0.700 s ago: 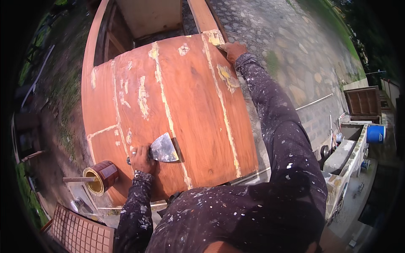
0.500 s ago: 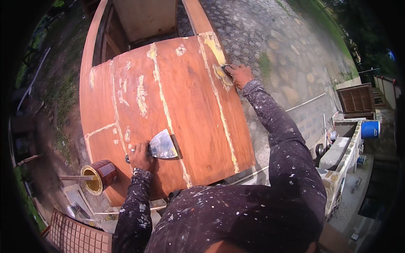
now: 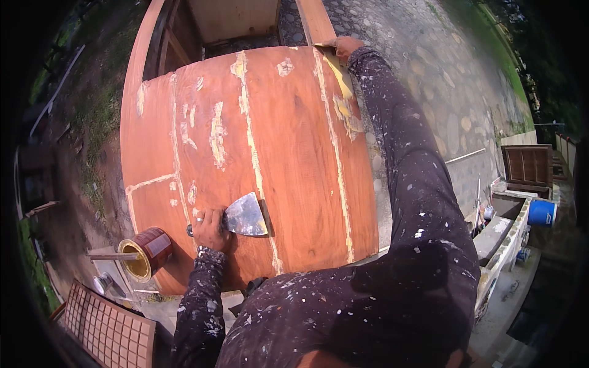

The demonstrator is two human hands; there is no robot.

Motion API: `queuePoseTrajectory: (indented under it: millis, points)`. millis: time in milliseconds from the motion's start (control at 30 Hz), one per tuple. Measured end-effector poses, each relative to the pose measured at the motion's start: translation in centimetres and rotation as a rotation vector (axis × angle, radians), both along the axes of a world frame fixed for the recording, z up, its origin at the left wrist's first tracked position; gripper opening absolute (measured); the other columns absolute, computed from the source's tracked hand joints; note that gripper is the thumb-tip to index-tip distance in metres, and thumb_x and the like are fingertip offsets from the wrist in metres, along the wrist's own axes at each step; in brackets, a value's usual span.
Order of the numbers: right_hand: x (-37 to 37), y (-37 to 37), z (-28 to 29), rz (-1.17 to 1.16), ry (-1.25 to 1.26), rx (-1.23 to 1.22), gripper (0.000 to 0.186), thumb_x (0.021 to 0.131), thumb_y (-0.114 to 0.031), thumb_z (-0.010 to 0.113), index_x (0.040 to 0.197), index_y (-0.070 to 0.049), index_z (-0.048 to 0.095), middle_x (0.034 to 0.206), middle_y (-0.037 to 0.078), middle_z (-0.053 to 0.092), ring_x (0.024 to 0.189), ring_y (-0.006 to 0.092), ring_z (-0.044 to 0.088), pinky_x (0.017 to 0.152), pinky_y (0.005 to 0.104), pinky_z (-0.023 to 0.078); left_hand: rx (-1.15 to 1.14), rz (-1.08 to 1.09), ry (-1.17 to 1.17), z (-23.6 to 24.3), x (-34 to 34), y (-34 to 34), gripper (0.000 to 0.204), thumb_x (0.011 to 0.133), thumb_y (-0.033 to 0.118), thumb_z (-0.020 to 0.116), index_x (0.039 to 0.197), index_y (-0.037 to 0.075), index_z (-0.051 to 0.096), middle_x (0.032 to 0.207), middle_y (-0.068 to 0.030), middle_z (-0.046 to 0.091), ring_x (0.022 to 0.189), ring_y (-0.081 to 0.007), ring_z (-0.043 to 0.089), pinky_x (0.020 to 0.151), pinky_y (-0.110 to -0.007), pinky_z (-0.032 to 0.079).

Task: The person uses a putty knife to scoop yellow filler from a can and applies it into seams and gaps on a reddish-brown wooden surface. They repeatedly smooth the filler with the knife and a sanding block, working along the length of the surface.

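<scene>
A reddish wooden panel (image 3: 294, 153) lies in front of me, its seams and blemishes streaked with pale filler. Wrapped round a handle, my left hand (image 3: 211, 228) rests on the panel with a wide putty knife (image 3: 247, 214), whose smeared blade points right. My right arm stretches out to the panel's far right corner. There my right hand (image 3: 348, 48) grips a second putty knife (image 3: 325, 43), its blade seen edge-on at the wood; the handle is mostly hidden. Wet yellow filler (image 3: 338, 76) coats the strip just nearer than that hand.
An open can (image 3: 147, 253) of yellowish filler, a stick across its mouth, stands at the panel's left edge. Wooden frame rails (image 3: 316, 21) extend beyond the panel. Cobbled ground (image 3: 423, 80) lies right, with a concrete basin (image 3: 496, 236) and a blue bucket (image 3: 542, 213). A gridded wooden panel (image 3: 110, 325) leans lower left.
My right hand has moved away from me along the right edge to the far corner with its putty knife. Filler there looks more spread. My left hand keeps its place on the panel.
</scene>
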State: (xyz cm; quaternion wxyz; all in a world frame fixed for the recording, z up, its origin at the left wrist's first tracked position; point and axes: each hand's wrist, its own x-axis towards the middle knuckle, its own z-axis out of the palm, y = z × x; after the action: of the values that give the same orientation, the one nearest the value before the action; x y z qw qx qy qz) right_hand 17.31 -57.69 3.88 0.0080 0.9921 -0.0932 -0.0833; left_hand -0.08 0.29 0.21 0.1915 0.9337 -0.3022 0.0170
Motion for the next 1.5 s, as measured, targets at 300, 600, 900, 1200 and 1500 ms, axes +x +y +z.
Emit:
queuePoseTrajectory:
  millis: [300,600,900,1200,1500]
  points:
    - [-8.0,3.9,0.1,-0.052,0.142,-0.032,0.059,0.086,-0.006,0.048,0.135,-0.037,0.059,0.118,0.015,0.068,0.103,0.0342,0.068,0.088,0.0445,0.054,-0.055,-0.047,-0.014,0.2,-0.1,-0.1,0.036,0.066,0.003,0.060,0.100,0.011,0.065,0.091,-0.0078,0.064,0.089,-0.0326,0.059,0.082,-0.043,0.045]
    - [-24.3,10.5,-1.1,-0.163,0.038,0.073,0.051,0.086,-0.010,0.053,0.134,-0.026,0.061,0.116,0.014,0.069,0.102,0.0350,0.068,0.089,0.0444,0.053,-0.063,-0.070,-0.090,-0.7,-0.4,0.4,0.036,0.072,0.003,0.058,0.106,0.015,0.064,0.093,-0.0066,0.065,0.090,-0.0311,0.061,0.080,-0.042,0.047]
    - [-44.9,22.5,-1.5,-0.260,-0.072,-0.082,0.050,0.089,-0.006,0.054,0.138,-0.015,0.051,0.136,0.006,0.054,0.124,0.0299,0.051,0.099,0.0514,0.041,-0.038,-0.048,-0.097,-0.9,-0.9,0.6,0.023,0.087,0.010,0.060,0.109,0.015,0.066,0.100,-0.0080,0.068,0.096,-0.0330,0.062,0.083,-0.043,0.050]
    - [-44.0,19.5,5.0,-0.148,-0.141,0.190,0.055,0.079,-0.001,0.052,0.131,-0.015,0.062,0.111,0.014,0.070,0.091,0.0339,0.066,0.081,0.0425,0.053,-0.056,-0.045,-0.044,-0.8,-0.5,0.6,0.037,0.073,0.006,0.059,0.109,0.013,0.063,0.096,-0.0090,0.065,0.093,-0.0320,0.062,0.083,-0.044,0.046]
    - [-7.8,0.9,2.6,0.008,-0.067,0.070,0.067,0.078,-0.002,0.046,0.142,-0.022,0.055,0.092,0.022,0.068,0.078,0.0380,0.064,0.073,0.0456,0.051,-0.023,-0.024,-0.014,-0.1,0.1,0.2,0.037,0.067,0.010,0.064,0.104,0.014,0.065,0.089,-0.0065,0.063,0.090,-0.0297,0.060,0.088,-0.044,0.044]
